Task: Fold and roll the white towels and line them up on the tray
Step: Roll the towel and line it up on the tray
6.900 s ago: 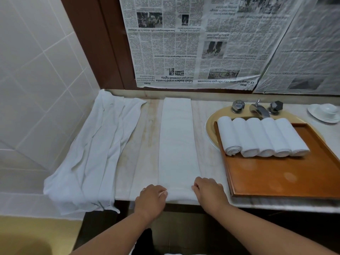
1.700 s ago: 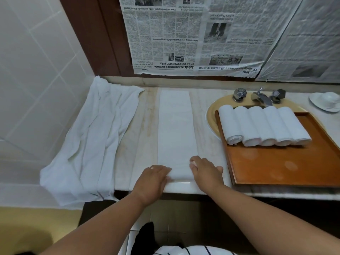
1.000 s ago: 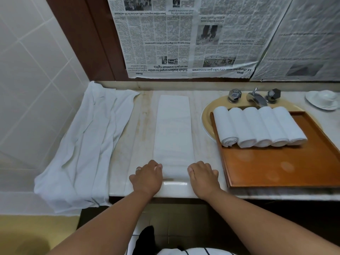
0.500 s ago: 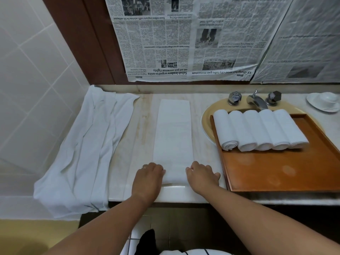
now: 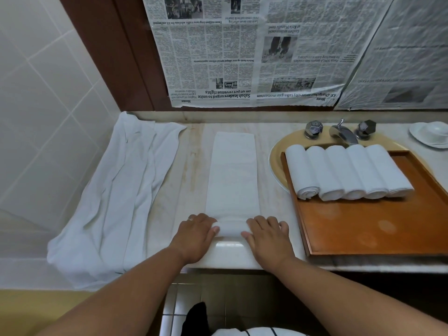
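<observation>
White towel (image 5: 232,175), folded into a long strip, lies lengthwise on the tabletop (image 5: 191,166), its near end wound into a small roll (image 5: 230,227) by the front edge. Our left grip (image 5: 197,235) and right grip (image 5: 266,235) are each curled round one end of that roll, fingers over the top, thumbs behind. We judge the risks plain: an uneven push from one side would cone the roll or steer it off the strip's line, and slack fingers would let the core loosen. Just to the right, the wooden tray (image 5: 363,229) sits partly over the sink (image 5: 275,163), with five rolled towels (image 5: 349,172) in a row at its far end; a fat or crooked sixth would spoil that line. Loose towels (image 5: 116,195) lie heaped at left, draping over the edge.
</observation>
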